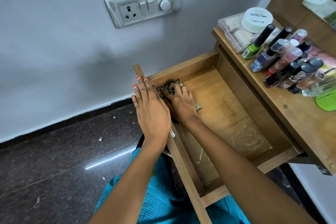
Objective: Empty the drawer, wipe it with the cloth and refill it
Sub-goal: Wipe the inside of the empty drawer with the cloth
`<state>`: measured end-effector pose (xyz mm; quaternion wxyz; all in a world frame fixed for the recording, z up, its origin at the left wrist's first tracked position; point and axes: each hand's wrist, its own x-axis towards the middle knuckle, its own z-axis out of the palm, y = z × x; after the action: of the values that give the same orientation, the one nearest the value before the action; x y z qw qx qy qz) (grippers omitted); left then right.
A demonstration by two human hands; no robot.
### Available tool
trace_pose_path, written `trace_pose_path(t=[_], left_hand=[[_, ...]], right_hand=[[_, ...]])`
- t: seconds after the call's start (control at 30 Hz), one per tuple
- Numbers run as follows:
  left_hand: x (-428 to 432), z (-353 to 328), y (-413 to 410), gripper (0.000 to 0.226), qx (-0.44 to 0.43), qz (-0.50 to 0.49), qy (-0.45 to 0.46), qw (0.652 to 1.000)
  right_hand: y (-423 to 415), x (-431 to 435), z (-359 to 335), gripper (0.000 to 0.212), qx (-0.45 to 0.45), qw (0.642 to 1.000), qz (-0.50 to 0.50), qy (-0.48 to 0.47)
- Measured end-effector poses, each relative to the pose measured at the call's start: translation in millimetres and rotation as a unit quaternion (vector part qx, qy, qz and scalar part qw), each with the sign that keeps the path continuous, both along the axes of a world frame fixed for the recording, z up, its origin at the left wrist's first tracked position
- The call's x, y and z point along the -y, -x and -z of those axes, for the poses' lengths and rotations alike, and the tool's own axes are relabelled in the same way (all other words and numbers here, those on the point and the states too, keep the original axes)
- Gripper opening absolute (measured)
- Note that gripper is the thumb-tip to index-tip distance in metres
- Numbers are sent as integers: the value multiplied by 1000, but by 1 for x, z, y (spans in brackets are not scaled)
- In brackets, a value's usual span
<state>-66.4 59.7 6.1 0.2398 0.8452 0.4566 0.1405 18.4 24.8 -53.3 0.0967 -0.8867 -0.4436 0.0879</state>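
Cloth [171,89], checked and crumpled, is gripped in the curled right hand [179,102] at the drawer [227,96] corner; the left hand [151,107] is laid flat on the rim.

Open brown wooden drawer [218,96], right hand [180,102] gripping crumpled checked cloth [169,87] in one corner, left hand [150,107] flat on its front edge

The one camera rides on the person's head, almost straight above the open drawer [218,100], and tilts steeply forward and down into it. It sits close, so the drawer fills the middle of the frame. Its wide lens also takes in the wall [54,42] beyond the drawer, the dark floor [45,169] left of it and the tabletop [300,114] to its right
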Motion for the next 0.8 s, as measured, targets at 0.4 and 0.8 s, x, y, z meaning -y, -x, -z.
trace_pose_path(t=[0.4, 0.8], left_hand=[[1, 1, 2, 53, 4, -5, -9, 1000], [2, 0, 1, 53, 4, -5, -5, 1000]], right_hand=[[29, 78, 4, 53, 27, 997, -72, 29], [19, 38, 0, 52, -18, 999, -39, 21]])
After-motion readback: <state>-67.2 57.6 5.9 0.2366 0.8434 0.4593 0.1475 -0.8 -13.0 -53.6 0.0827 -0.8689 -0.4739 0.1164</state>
